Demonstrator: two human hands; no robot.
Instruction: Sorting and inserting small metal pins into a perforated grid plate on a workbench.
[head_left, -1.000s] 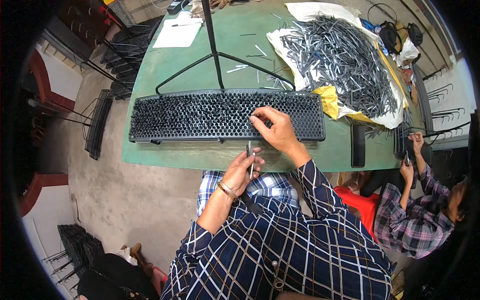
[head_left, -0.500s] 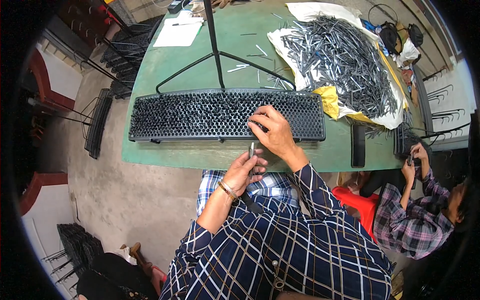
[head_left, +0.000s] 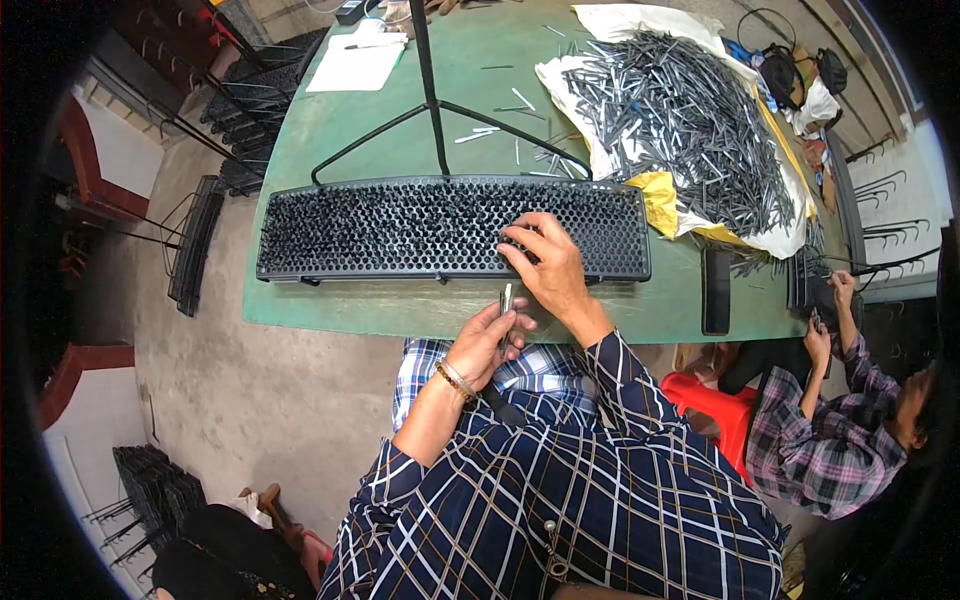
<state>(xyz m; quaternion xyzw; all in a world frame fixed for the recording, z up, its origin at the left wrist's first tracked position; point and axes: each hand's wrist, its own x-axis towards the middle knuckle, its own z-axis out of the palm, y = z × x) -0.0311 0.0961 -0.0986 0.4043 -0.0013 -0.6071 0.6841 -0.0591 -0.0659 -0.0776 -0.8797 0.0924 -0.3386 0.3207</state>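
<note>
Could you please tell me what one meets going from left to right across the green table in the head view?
Sheet of white paper → black tripod stand → heap of grey metal pins → flat black phone.

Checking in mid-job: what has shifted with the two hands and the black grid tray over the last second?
The right hand has slid slightly left along the black perforated tray, fingertips still pressed on its holes. The left hand has risen a little toward the table edge, still pinching a few thin metal pins upright. Nothing was picked up or let go. The tray, the pile of metal pins on the sheet and the green table stayed put.
</note>
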